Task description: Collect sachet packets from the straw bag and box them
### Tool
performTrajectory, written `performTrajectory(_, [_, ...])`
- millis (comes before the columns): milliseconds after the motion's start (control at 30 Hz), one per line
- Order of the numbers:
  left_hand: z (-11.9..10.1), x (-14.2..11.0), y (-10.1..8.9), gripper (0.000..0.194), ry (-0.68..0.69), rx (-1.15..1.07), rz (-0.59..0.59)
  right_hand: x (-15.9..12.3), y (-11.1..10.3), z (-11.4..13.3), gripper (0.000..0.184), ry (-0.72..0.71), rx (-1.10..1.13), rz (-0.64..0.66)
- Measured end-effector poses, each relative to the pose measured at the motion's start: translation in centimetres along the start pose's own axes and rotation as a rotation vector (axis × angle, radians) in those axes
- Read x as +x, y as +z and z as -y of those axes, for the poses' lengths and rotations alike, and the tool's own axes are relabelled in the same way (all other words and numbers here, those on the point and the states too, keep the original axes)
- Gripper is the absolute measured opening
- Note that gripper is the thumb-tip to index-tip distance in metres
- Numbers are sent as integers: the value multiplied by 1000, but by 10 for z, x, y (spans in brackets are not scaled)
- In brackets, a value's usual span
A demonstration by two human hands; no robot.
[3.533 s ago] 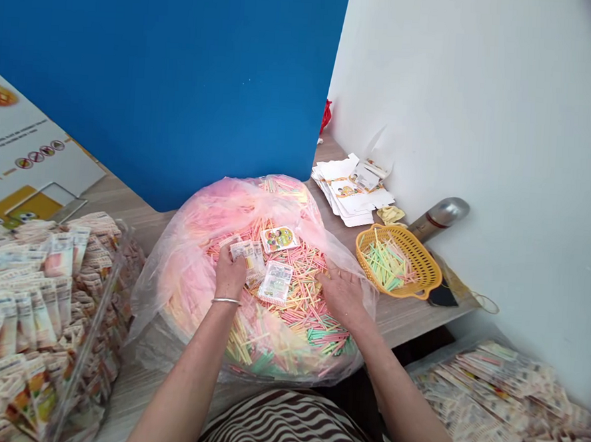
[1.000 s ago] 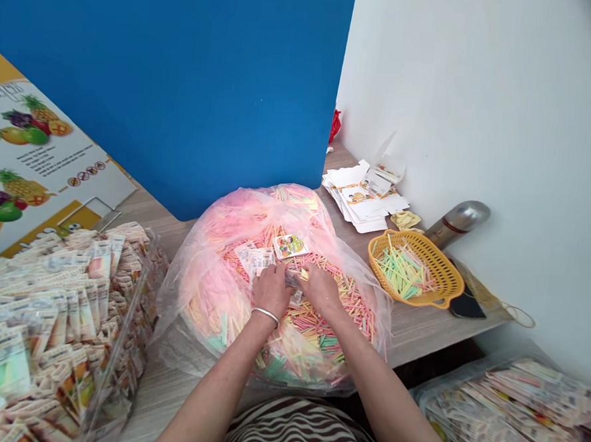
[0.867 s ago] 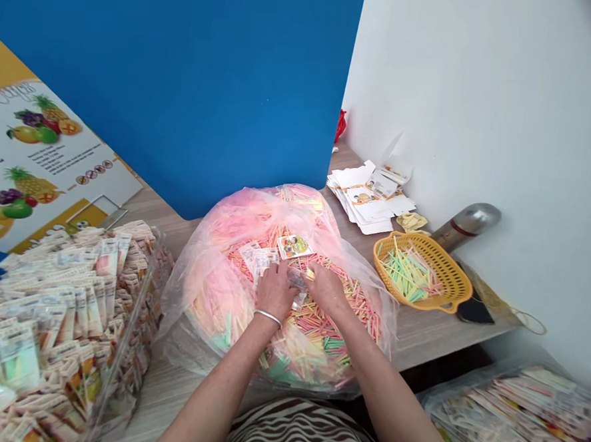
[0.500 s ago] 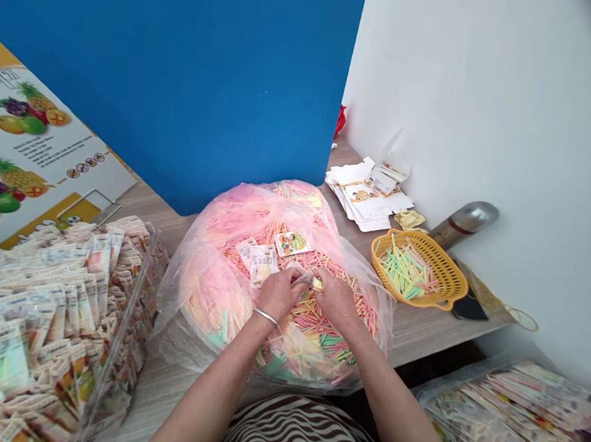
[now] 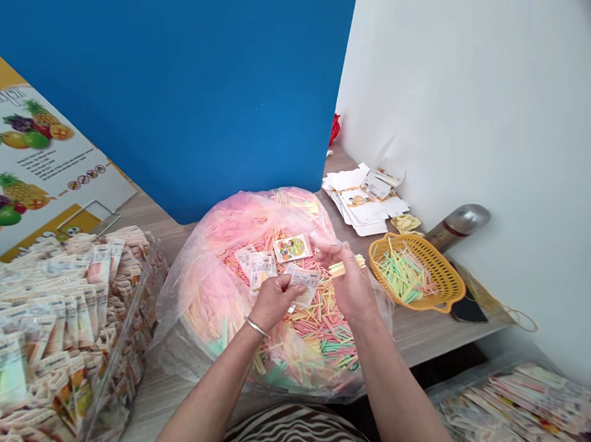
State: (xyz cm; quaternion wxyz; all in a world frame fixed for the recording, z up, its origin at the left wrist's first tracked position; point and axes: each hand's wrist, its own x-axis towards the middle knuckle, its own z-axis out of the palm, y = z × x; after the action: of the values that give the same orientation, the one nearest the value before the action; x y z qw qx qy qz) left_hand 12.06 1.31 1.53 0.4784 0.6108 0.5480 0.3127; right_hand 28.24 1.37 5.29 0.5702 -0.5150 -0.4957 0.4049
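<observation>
Over a clear bag of pastel sticks [image 5: 218, 256] — left hand [image 5: 273, 302] pinches a printed sachet [image 5: 305, 285], right hand [image 5: 352, 286] grips a few sticks [image 5: 343, 266].

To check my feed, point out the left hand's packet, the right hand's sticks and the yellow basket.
Printed packet [image 5: 304, 285], head view, on its middle
Coloured sticks [image 5: 345, 266], head view, on the bunch's middle
Yellow basket [image 5: 440, 264], head view, on its rim

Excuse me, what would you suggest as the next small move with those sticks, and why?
Probably slide the bundle of thin pastel sticks in the right hand into the clear printed packet in the left hand: they are held close together, just apart.
</observation>
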Motion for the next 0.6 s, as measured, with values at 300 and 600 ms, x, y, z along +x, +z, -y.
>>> performTrajectory(300, [0,-5,-6,35,43,96,22,-6,8,1,48,59,122,-28])
performTrajectory(600, [-17,-14,3,31,-28,-64,37,-12,16,1,53,142,153,27])
